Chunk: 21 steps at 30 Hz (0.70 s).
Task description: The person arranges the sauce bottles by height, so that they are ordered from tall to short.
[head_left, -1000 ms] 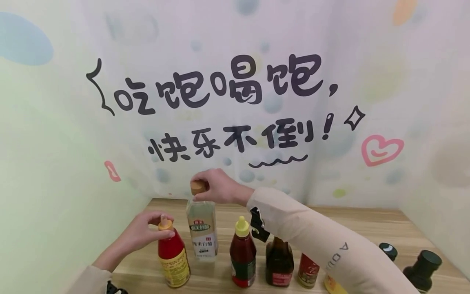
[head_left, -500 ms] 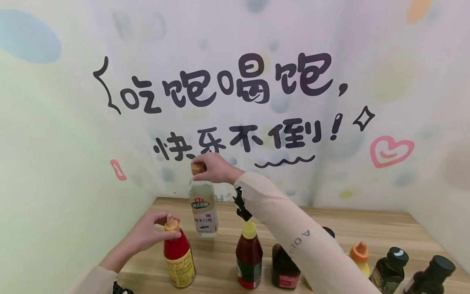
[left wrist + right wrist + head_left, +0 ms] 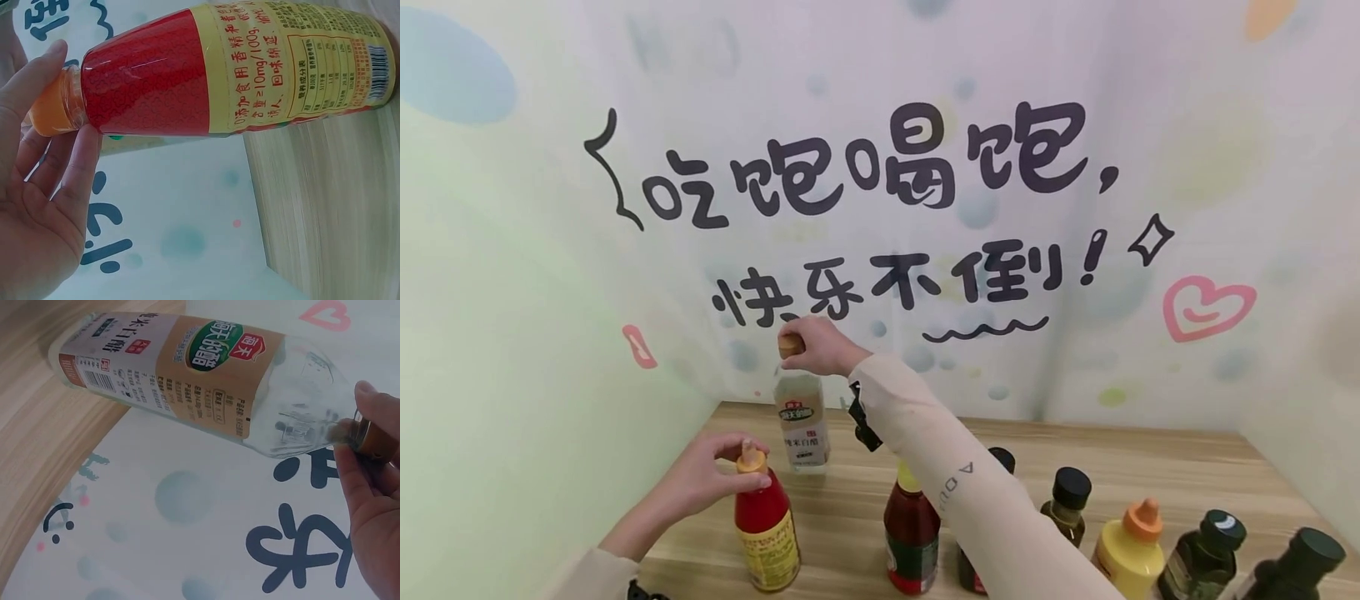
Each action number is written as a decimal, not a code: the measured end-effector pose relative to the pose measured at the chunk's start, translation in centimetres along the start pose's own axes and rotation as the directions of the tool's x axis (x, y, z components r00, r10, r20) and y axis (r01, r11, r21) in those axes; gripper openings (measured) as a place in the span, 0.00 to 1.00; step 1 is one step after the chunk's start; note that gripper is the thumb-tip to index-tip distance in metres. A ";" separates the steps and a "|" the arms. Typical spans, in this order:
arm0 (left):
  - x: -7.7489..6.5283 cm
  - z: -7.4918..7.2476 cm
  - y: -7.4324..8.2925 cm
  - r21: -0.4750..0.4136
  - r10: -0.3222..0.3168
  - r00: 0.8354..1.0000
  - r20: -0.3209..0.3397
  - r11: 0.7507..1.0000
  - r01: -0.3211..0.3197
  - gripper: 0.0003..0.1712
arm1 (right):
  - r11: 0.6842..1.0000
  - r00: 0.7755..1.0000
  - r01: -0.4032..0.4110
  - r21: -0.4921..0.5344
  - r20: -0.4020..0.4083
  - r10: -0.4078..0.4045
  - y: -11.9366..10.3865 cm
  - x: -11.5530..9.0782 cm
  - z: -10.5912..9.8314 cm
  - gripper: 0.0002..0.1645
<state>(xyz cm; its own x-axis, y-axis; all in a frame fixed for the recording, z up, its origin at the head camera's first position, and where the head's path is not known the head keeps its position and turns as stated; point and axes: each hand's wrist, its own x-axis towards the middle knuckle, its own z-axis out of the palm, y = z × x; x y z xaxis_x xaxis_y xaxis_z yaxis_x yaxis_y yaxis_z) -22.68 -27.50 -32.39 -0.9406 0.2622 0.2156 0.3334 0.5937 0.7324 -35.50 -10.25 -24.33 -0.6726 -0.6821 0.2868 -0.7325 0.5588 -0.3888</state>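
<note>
**Right grip (image 3: 822, 343) on clear bottle (image 3: 803, 417), left grip (image 3: 707, 471) on red bottle (image 3: 767, 533): both held at the top**

My right grip is pinching the brown cap (image 3: 375, 440) and the neck beneath it, thumb on one side, fingers on the other. My left grip is curled round the orange cap (image 3: 50, 109) in like manner. I judge both holds sound: the top is the narrowest part of each bottle, and a hold there leaves the labels uncovered.

The clear bottle is near upright at the back left of the tabletop (image 3: 853, 500), close to the wall (image 3: 850, 50). Whether its base touches the wood I cannot confirm. The red bottle is nearer to me and further left, roughly upright; the left grip probably serves to steady it.

To the right, my right sleeve (image 3: 955, 450) crosses above a loose row of bottles and hides part of it. Visible are a brownish-red bottle (image 3: 913, 537), a mostly covered dark bottle (image 3: 968, 571), a black-capped bottle (image 3: 1067, 504), a yellow bottle (image 3: 1127, 554) and two dark green bottles (image 3: 1198, 562) at the right end. Neither grip touches these; their spacing appears to leave each one reachable separately.
</note>
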 end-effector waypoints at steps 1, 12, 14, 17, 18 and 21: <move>0.0 -0.1 0.0 0.001 0.003 1.000 0.000 1.000 -0.003 0.18 | 1.000 1.000 -0.004 -0.005 0.001 0.004 0.0 0.1 0.2 0.18; 0.0 -0.2 -0.2 0.005 0.035 0.999 -0.001 0.999 -0.035 0.17 | 0.998 0.999 -0.037 -0.043 0.016 0.038 -0.2 0.3 1.4 0.17; 0.0 -0.1 -0.2 0.008 0.035 0.999 -0.001 0.999 -0.035 0.17 | 0.998 0.999 -0.040 -0.056 0.016 0.041 -0.2 0.4 1.5 0.17; 0.1 -0.1 -0.3 0.006 0.031 1.000 0.000 0.999 -0.031 0.18 | 0.997 0.999 -0.046 -0.054 0.025 0.048 -0.2 0.4 1.7 0.16; 0.1 -0.1 -0.3 0.007 0.032 0.999 -0.001 0.999 -0.032 0.18 | 0.997 0.998 -0.049 -0.051 0.028 0.051 -0.2 0.4 1.8 0.15; 0.0 -0.1 -0.4 0.013 0.042 0.999 -0.006 0.999 -0.042 0.18 | 0.997 0.997 -0.062 -0.043 0.035 0.063 -0.3 0.5 2.1 0.13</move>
<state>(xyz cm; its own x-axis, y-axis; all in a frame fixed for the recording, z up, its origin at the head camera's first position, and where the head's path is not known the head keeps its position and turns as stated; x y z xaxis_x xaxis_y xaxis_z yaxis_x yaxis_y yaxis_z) -22.82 -27.78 -32.62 -0.9260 0.2825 0.2505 0.3737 0.5916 0.7144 -35.42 -11.75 -25.94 -0.7136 -0.6613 0.2311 -0.6933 0.6197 -0.3678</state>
